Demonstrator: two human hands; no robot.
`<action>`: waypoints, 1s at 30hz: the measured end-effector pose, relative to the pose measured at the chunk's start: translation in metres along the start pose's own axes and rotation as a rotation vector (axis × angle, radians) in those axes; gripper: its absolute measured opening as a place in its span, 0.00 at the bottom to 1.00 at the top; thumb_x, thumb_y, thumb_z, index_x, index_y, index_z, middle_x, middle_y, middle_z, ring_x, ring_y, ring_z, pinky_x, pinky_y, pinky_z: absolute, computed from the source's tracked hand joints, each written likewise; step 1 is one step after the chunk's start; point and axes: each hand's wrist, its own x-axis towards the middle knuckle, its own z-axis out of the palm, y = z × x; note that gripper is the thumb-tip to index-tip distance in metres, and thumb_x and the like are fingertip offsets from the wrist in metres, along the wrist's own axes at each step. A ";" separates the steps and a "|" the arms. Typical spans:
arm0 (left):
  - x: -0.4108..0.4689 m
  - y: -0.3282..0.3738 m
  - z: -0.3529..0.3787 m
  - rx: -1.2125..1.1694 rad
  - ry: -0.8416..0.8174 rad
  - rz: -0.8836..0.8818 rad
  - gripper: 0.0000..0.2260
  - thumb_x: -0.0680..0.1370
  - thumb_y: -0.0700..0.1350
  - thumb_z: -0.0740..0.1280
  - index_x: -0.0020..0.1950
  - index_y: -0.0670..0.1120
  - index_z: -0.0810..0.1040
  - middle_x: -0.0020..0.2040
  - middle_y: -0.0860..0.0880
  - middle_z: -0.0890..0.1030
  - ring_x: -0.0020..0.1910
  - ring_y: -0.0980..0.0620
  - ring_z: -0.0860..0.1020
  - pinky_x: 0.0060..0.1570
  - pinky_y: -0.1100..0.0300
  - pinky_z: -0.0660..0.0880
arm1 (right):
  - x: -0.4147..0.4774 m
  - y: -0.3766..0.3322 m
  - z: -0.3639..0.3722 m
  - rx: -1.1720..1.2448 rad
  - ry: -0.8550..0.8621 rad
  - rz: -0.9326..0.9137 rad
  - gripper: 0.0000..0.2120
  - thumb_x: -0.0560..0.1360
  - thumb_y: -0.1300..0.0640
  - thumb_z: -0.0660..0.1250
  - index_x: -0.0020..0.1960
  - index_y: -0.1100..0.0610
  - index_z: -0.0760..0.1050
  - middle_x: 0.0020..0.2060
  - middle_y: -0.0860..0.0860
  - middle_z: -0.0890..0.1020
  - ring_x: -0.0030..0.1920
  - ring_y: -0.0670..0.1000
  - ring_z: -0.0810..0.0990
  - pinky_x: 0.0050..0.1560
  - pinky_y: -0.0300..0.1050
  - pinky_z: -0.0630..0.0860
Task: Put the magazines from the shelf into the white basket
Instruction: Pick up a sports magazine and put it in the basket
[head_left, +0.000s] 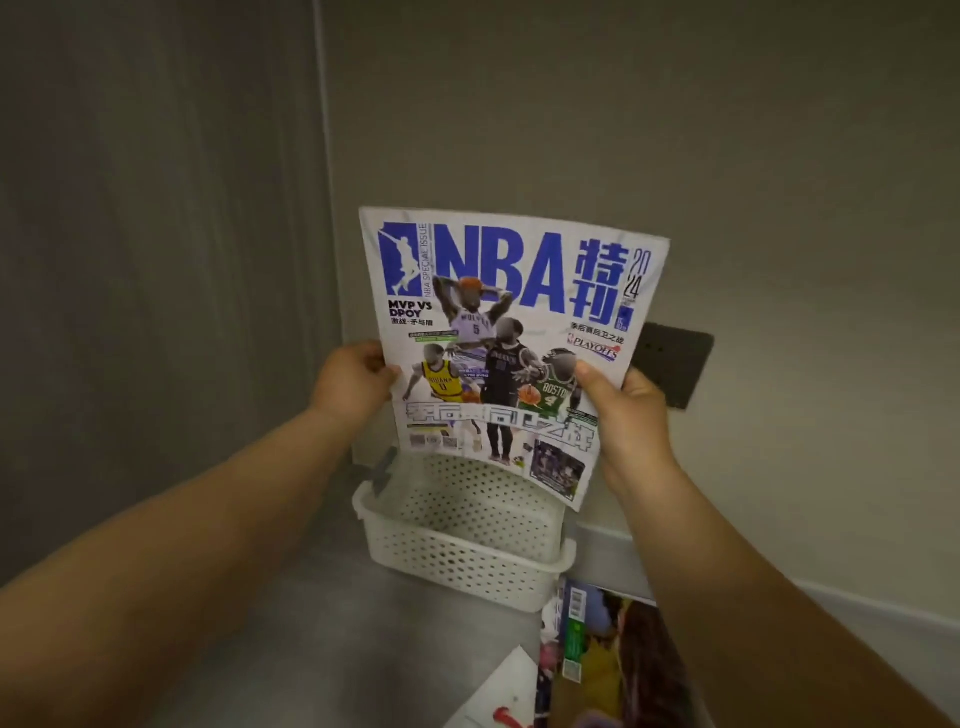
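Left grip (353, 379) & right grip (631, 415) are both grasping the NBA magazine (509, 332), thumbs on the cover, pinching its side edges & holding it upright w/ the cover facing the camera. White basket (467, 551) is sitting just below both grips, not touching the magazine. More magazines (608, 665) are lying below the right grip, just beside the basket.

Left hand (353, 379) and right hand (631, 410) raised, fingers curled, gripping.
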 end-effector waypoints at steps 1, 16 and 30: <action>0.003 -0.007 0.004 -0.018 0.016 -0.024 0.12 0.76 0.34 0.61 0.58 0.35 0.74 0.57 0.36 0.78 0.47 0.41 0.77 0.55 0.46 0.75 | 0.003 0.008 0.002 0.017 0.014 0.025 0.06 0.72 0.62 0.66 0.48 0.55 0.78 0.40 0.50 0.82 0.42 0.51 0.82 0.47 0.49 0.79; 0.040 -0.095 0.058 0.064 -0.058 -0.182 0.10 0.75 0.36 0.63 0.55 0.37 0.78 0.55 0.38 0.81 0.43 0.44 0.78 0.41 0.60 0.74 | 0.036 0.104 -0.006 -0.143 0.072 0.235 0.05 0.76 0.58 0.61 0.44 0.50 0.74 0.49 0.57 0.82 0.48 0.57 0.82 0.51 0.56 0.78; 0.067 -0.111 0.092 0.199 0.101 -0.060 0.12 0.77 0.39 0.57 0.58 0.40 0.73 0.57 0.39 0.79 0.54 0.40 0.76 0.50 0.54 0.72 | 0.049 0.137 -0.020 -0.428 0.329 0.043 0.14 0.73 0.65 0.64 0.57 0.58 0.66 0.54 0.54 0.77 0.41 0.46 0.77 0.28 0.30 0.70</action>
